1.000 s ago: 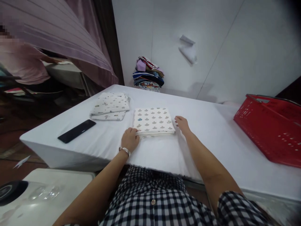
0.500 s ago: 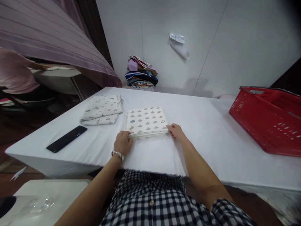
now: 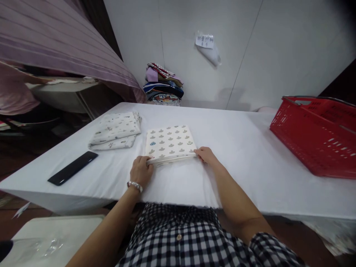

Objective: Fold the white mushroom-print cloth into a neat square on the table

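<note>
A white cloth (image 3: 170,141) with grey cloud-like prints lies folded into a layered rectangle on the white-covered table (image 3: 233,148). At its near left corner, my left hand (image 3: 141,170) pinches the folded layers; a bracelet circles that wrist. My right hand (image 3: 205,154) grips the near right corner between thumb and fingers. Just left of this cloth rests a second folded white cloth (image 3: 115,131) with small scattered prints, touched by neither hand.
A black phone-like slab (image 3: 72,168) lies at the table's left. On the right stands a red plastic basket (image 3: 317,137). Stacked fabrics (image 3: 164,87) rise behind the far edge. A white stool (image 3: 55,237) is at lower left. Another person (image 3: 16,89) sits beyond the curtain (image 3: 69,44).
The view has shifted slightly, so things on the table appear a little farther left. Both hands keep hold of the same corners of the folded cloth.
</note>
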Demonstrator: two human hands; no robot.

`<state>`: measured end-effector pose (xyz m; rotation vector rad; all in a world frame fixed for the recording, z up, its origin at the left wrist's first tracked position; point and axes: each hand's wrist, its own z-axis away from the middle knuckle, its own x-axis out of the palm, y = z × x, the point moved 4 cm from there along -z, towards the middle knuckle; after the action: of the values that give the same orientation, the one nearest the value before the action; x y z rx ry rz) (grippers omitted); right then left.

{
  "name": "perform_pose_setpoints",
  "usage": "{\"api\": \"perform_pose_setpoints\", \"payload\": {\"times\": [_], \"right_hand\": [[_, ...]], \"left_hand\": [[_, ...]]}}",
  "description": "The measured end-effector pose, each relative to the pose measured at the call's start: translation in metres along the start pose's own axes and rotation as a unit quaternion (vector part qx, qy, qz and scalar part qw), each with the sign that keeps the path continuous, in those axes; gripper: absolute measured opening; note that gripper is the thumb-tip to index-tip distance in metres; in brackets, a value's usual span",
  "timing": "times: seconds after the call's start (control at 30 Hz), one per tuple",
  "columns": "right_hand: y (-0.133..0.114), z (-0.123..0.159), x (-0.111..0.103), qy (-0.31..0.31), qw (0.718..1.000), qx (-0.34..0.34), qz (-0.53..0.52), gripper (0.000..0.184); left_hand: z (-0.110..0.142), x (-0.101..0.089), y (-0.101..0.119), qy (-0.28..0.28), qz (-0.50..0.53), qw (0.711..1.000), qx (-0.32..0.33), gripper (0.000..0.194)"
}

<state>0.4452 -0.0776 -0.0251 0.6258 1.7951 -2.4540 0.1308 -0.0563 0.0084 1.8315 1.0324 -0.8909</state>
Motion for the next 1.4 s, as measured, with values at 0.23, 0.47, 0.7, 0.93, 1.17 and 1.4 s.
{"api": "perform_pose_setpoints", "payload": {"times": [0.23, 0.47, 0.7, 0.93, 1.17, 1.4], "right_hand": [[-0.002, 0.003, 0.001, -0.023, 0.999, 0.022, 0.030, 0.031], [-0.008, 0.003, 0.001, -0.022, 0.995, 0.022, -0.091, 0.028], [-0.030, 0.002, -0.001, 0.008, 0.982, -0.023, -0.188, 0.027], [-0.005, -0.005, 0.003, 0.001, 0.996, 0.036, -0.085, 0.028], [-0.012, -0.004, 0.001, 0.001, 0.990, 0.010, -0.144, 0.028], [-0.007, -0.004, 0.004, -0.009, 0.999, 0.041, -0.028, 0.028]], "left_hand": [[0.000, -0.001, 0.000, -0.003, 0.004, 1.000, -0.005, 0.021], [-0.001, 0.001, -0.002, 0.000, 0.002, 1.000, 0.007, 0.021], [-0.001, 0.000, -0.001, -0.001, 0.016, 1.000, 0.003, 0.021], [0.000, -0.001, 0.000, 0.001, 0.016, 1.000, 0.004, 0.021], [-0.001, -0.001, 0.001, -0.006, 0.010, 1.000, 0.002, 0.022], [-0.001, 0.002, -0.001, 0.005, 0.027, 1.000, 0.005, 0.022]]}}
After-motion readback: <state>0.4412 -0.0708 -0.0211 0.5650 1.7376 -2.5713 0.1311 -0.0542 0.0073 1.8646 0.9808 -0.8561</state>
